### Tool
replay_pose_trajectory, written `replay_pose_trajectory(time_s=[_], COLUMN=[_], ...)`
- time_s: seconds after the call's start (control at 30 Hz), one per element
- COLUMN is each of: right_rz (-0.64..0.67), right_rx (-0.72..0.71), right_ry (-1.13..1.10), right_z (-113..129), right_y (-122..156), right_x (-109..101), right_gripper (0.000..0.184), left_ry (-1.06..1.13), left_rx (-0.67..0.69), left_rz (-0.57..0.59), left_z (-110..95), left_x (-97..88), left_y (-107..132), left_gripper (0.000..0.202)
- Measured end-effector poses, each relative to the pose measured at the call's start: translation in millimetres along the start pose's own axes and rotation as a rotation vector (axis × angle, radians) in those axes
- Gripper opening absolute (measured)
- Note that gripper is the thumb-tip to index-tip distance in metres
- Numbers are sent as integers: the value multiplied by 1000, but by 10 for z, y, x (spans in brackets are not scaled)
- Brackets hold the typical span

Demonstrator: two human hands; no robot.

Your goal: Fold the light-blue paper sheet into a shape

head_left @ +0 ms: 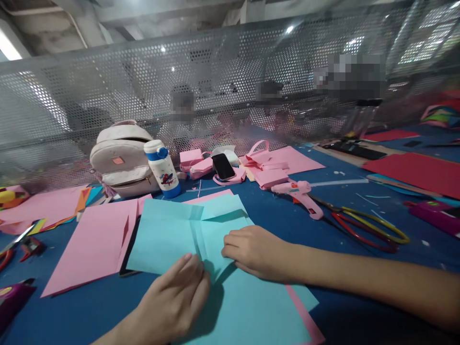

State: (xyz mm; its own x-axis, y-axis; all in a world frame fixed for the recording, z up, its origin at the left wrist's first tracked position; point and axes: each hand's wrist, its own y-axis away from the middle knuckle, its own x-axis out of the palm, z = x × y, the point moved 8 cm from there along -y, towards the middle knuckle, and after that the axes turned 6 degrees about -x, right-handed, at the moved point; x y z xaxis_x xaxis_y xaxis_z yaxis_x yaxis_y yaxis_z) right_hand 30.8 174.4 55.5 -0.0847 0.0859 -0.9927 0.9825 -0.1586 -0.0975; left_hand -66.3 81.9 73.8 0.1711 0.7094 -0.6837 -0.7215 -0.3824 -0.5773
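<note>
A sheet of light blue paper (pixel 168 230) with creases near its middle is lifted over more light blue paper (pixel 251 311). My left hand (pixel 176 292) pinches the near edge of the lifted sheet, fingers curled and thumb on top. On the right side of the same paper, my right hand (pixel 257 251) has its fingers bent together around a fold; the fingertips are partly hidden. Pink paper (pixel 304 316) shows beneath the lower right of the blue paper. A folded pink sheet (pixel 95 239) lies to the left, over something dark.
Beyond my hands stand a white backpack (pixel 120 160) and a bottle (pixel 163 170), near a phone (pixel 223 166) and pink paper boxes (pixel 201 167). A pink glue gun (pixel 300 194) and scissors (pixel 370 227) lie right. A perforated metal screen (pixel 223 72) closes off the far side.
</note>
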Motion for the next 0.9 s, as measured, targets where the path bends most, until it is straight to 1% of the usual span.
replay_pose_trajectory(time_s=[0.1,0.17,0.23,0.3,0.33,0.43,0.47,0.57,0.63,0.73,0.83,0.9], right_rz=[14,23,31,32,32,45,54,75,81,90,76,62], right_rx=[-7,-4,2,13,24,92,123,217,273,358,409,422], right_ry=[5,19,31,36,36,12,-7,-88,-149,-225,-332,-415], right_z=[27,49,66,65,54,-28,-67,-190,-273,-417,-542,-595], right_y=[-22,-40,-53,-51,-42,7,26,70,82,98,121,135], right_x=[-11,-12,-7,-3,-3,-2,-3,-14,-19,-3,30,57], right_gripper=[11,12,11,11,12,11,10,12,14,13,12,13], left_ry=[-93,-176,-219,-201,-178,-53,10,198,290,362,423,484], left_rx=[-81,-123,-134,-141,-152,-197,-223,-347,-406,-417,-389,-418], left_rz=[68,153,237,267,256,213,232,409,545,677,757,825], left_z=[-24,-49,-85,-96,-80,54,127,382,508,614,673,734], left_x=[88,193,310,397,422,460,483,603,674,735,782,829], left_y=[-69,-90,-88,-82,-83,-99,-108,-139,-172,-246,-300,-300], left_gripper=[29,30,30,30,29,22,21,23,19,10,8,8])
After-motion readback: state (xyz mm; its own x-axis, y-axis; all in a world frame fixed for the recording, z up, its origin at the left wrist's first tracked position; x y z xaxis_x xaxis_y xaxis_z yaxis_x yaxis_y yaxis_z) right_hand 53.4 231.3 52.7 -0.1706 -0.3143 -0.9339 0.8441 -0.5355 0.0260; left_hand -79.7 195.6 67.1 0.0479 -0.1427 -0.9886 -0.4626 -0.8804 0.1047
